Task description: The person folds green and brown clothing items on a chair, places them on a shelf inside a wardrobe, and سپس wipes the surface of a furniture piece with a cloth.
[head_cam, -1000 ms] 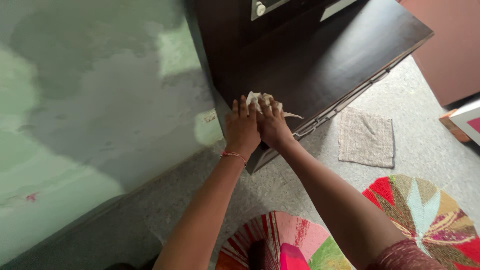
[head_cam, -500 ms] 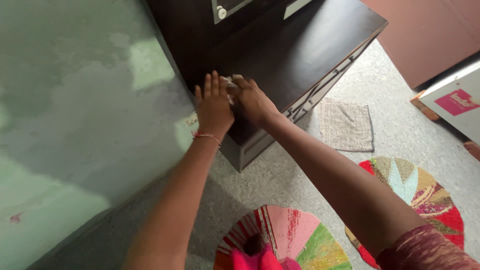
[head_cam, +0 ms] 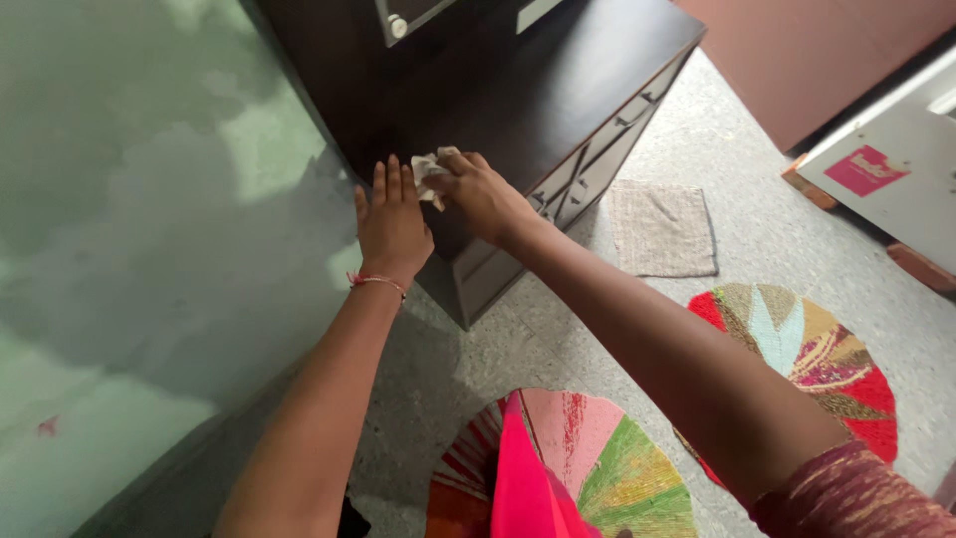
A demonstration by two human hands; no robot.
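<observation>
Hands work on top of a dark brown cabinet (head_cam: 588,75) that stands against a pale green wall (head_cam: 129,199). Right hand (head_cam: 478,194) is closed around a crumpled whitish cloth (head_cam: 428,169), pressing it onto the cabinet's top near the corner closest to the wall. Left hand (head_cam: 391,224) lies flat just beside it, fingers straight and together, palm down on the same top, holding nothing; a thin red thread (head_cam: 376,281) circles its wrist. Cloth sits between the two hands, touching the right fingers and close to the left fingertips. On the speckled grey floor (head_cam: 757,189) beside the cabinet lies a square beige rag (head_cam: 662,227), well apart from the hands. Two round, many-coloured mats (head_cam: 817,359) lie nearer the person, and a white box (head_cam: 886,189) stands at the right edge.
</observation>
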